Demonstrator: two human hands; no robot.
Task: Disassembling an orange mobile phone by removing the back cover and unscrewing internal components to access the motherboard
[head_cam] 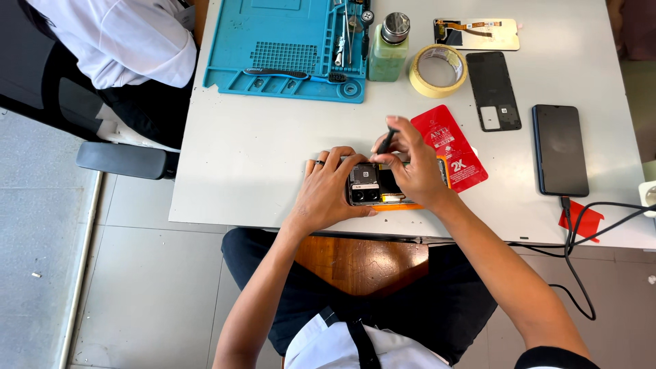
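Note:
An opened phone (pixel 372 186) with its back cover off lies near the table's front edge, its inner parts and camera block showing. My left hand (pixel 328 191), a ring on one finger, grips the phone's left end and steadies it. My right hand (pixel 410 164) covers the phone's right part and pinches a thin dark tool (pixel 387 141), tip pointing down at the phone's inside. An orange edge shows under the phone.
A red packet (pixel 454 147) lies right of my hands. Behind it are a black back cover (pixel 493 90), a dark phone (pixel 560 149) on a cable, a tape roll (pixel 437 70), a green bottle (pixel 389 48), a screen part (pixel 478 33) and a blue work mat (pixel 287 48). Another person sits at the upper left.

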